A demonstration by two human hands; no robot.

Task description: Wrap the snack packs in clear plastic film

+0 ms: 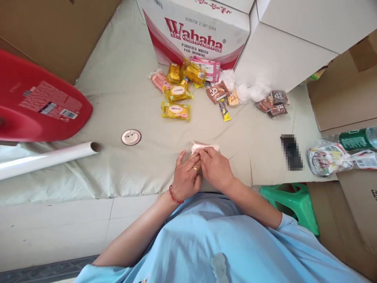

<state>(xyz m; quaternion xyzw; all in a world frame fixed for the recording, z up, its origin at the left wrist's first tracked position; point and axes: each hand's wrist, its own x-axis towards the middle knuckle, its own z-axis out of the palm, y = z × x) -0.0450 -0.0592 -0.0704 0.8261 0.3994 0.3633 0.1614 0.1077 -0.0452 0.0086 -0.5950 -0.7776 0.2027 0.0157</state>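
A small pale pink-and-white wrapped packet (209, 147) lies on the cloth-covered surface in front of me, partly hidden by my fingers. My left hand (187, 176), with a ring and a red bracelet, is palm down with its fingers stretched out, the tips at the packet's near left edge. My right hand (217, 167) has its fingers bent together over the packet, thumb and fingertips pinched at its near side. The fingertips of both hands meet there. Beyond the packet lies a yellow-wrapped snack (176, 111).
Wrapped snacks (193, 74) are heaped before a Wahaha carton (197, 35); brown packets (277, 106) lie to their right. A round badge (131, 137), white tube (47, 160) and red object (44, 102) are left. A blurred dark object (291, 152) and bottle (357, 138) are right, above a green stool (303, 208).
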